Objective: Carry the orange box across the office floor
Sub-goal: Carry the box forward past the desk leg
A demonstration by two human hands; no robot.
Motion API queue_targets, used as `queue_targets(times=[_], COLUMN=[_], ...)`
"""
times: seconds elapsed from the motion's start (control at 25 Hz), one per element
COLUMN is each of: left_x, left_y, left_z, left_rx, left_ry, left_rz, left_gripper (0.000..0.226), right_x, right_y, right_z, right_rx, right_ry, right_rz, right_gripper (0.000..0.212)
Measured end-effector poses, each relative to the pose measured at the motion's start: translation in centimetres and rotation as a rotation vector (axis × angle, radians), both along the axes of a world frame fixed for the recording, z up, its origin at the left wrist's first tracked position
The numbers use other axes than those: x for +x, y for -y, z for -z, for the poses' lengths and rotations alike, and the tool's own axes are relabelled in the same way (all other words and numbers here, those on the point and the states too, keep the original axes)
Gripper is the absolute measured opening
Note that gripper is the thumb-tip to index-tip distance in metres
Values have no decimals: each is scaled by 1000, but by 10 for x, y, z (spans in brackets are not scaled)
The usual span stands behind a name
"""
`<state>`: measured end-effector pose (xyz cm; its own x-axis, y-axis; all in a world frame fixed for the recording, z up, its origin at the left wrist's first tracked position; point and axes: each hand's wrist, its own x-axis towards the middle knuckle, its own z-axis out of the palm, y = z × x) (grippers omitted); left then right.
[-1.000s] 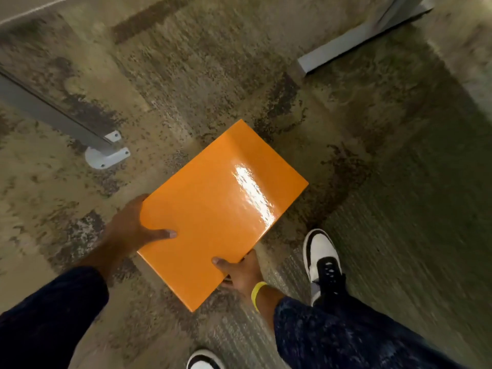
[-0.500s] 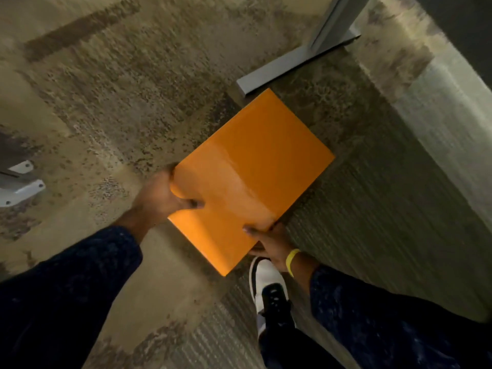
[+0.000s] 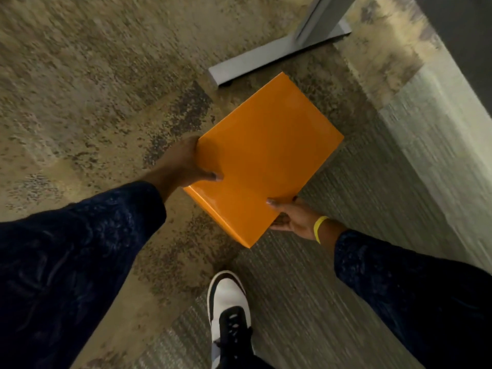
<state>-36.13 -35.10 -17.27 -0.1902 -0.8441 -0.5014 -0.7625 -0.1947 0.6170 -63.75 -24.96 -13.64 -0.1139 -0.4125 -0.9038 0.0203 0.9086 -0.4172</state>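
A flat, glossy orange box point(image 3: 266, 155) is held level above the carpet in the middle of the head view. My left hand point(image 3: 183, 163) grips its left edge, thumb lying on the lid. Gripping the near right edge is my right hand point(image 3: 292, 217), thumb on top, fingers hidden beneath, with a yellow band on the wrist. Both arms wear dark blue sleeves.
A grey metal furniture foot point(image 3: 266, 59) lies on the mottled carpet point(image 3: 93, 89) just beyond the box. A pale wall or partition point(image 3: 439, 115) runs along the right. My white and black shoe point(image 3: 229, 310) is planted below the box.
The view has moved forward: the grey metal foot is closer and the left desk bracket has left the frame. A shoe now stands under the box. Both hands keep their grip.
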Motion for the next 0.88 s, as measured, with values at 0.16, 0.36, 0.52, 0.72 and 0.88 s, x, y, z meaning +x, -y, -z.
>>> queue_targets(times=[0.16,0.36,0.52,0.72,0.88], left_x=[-11,-16,-19,-22,-5], left_y=[14,10,8,-8,-25], left_z=[8,15,11,-9,-40], left_rx=[15,-1,-127,-261,-325], left_ry=[7,52,227,385,402], left_rz=[-17,37,165,371,470], left_gripper=[125,127,118,114,115], right_x=[-14,-19,-15,-5,25], right_y=[16,13,12,-2,-21], right_z=[11,16,14,2,-21], right_rx=[-9,-48,-206,-311,-322], right_ry=[-13,-121,-354,-605,-691], right_rz=[18,-71,-169,-388,-553], right_gripper=[63,61,77,104,110])
